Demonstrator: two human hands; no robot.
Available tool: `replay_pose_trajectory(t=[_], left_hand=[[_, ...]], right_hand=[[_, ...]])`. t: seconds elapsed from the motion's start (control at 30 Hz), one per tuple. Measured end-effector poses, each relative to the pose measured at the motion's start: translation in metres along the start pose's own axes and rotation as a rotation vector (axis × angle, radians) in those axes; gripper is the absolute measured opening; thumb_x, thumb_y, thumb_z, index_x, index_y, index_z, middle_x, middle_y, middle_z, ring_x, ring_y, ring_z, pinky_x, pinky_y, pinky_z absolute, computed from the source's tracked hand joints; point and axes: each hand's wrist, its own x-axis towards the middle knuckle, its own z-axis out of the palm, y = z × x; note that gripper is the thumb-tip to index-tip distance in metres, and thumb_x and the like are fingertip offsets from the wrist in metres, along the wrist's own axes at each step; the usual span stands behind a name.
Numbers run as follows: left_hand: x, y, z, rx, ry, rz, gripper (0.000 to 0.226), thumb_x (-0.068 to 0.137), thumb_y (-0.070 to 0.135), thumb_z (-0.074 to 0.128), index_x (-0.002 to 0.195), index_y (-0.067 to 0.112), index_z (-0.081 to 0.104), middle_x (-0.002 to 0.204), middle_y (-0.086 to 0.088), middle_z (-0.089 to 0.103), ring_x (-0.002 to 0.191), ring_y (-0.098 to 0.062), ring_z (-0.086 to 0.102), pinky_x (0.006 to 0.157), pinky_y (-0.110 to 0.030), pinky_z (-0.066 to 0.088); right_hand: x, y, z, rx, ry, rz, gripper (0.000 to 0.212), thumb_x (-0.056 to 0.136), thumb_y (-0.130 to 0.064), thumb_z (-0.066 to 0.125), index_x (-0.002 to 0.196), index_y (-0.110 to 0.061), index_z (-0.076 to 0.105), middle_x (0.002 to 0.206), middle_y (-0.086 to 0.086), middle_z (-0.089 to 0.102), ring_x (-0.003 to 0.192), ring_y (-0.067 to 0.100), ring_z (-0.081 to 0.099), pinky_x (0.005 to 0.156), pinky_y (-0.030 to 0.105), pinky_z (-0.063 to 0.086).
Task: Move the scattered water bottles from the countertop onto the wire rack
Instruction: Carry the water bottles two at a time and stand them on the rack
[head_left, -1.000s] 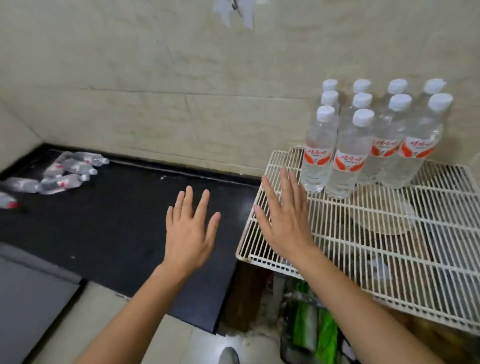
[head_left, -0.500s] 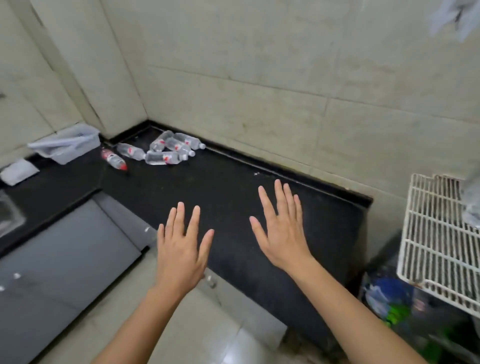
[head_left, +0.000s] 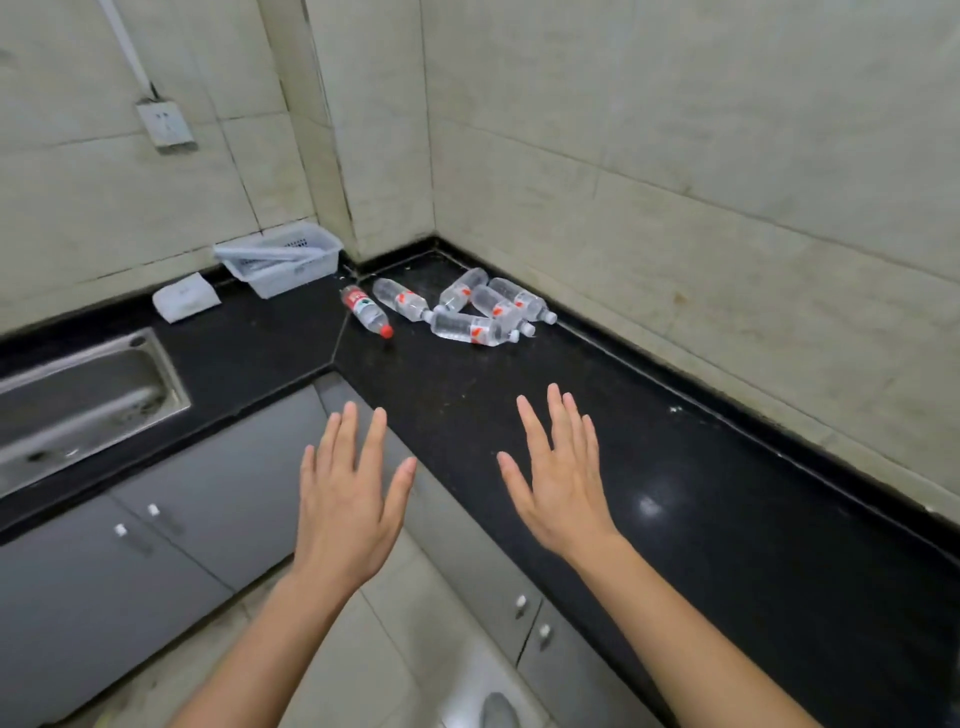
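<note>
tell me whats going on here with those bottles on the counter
A person faces a black countertop, left hand and right hand both open and empty, held out near its front edge. Water bottles lie on their sides in the far corner, a red-capped bottle just left of the cluster. Neither hand touches any yet; the wire rack is out of view.

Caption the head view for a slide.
Open left hand and open right hand held out toward bottles lying in the countertop corner.

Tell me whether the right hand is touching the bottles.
Apart. The head view shows bare black countertop between the open right hand and the bottles.
</note>
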Motion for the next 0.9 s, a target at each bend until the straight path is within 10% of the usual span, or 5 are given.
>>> replay_pose_trajectory(t=[0.4, 0.57, 0.9], left_hand=[[0.235, -0.095, 0.064, 0.087, -0.111, 0.020, 0.075, 0.097, 0.062, 0.017, 0.157, 0.019, 0.027, 0.165, -0.012, 0.019, 0.153, -0.029, 0.016, 0.121, -0.052, 0.022], [0.343, -0.122, 0.074, 0.146, -0.148, 0.065, 0.072, 0.097, 0.059, 0.021, 0.155, 0.017, 0.031, 0.163, -0.015, 0.025, 0.150, -0.033, 0.024, 0.117, -0.054, 0.027], [0.503, -0.182, 0.177, 0.213, -0.403, 0.286, 0.065, 0.087, 0.038, 0.070, 0.142, 0.009, 0.051, 0.151, -0.022, 0.043, 0.140, -0.041, 0.042, 0.104, -0.063, 0.041]], right_hand=[[0.206, -0.004, 0.139, 0.092, -0.135, 0.139, 0.068, 0.105, -0.048, 0.038, 0.162, -0.022, 0.013, 0.169, 0.015, 0.000, 0.157, 0.030, -0.002, 0.127, 0.049, 0.007], [0.305, -0.002, 0.165, 0.071, -0.195, 0.200, 0.067, 0.104, -0.048, 0.042, 0.160, -0.018, 0.023, 0.165, 0.016, 0.023, 0.154, 0.031, 0.021, 0.121, 0.049, 0.029], [0.407, 0.024, 0.221, 0.146, -0.386, 0.615, 0.066, 0.102, -0.049, 0.044, 0.157, -0.020, 0.022, 0.149, 0.009, 0.046, 0.128, 0.032, 0.053, 0.096, 0.047, 0.048]])
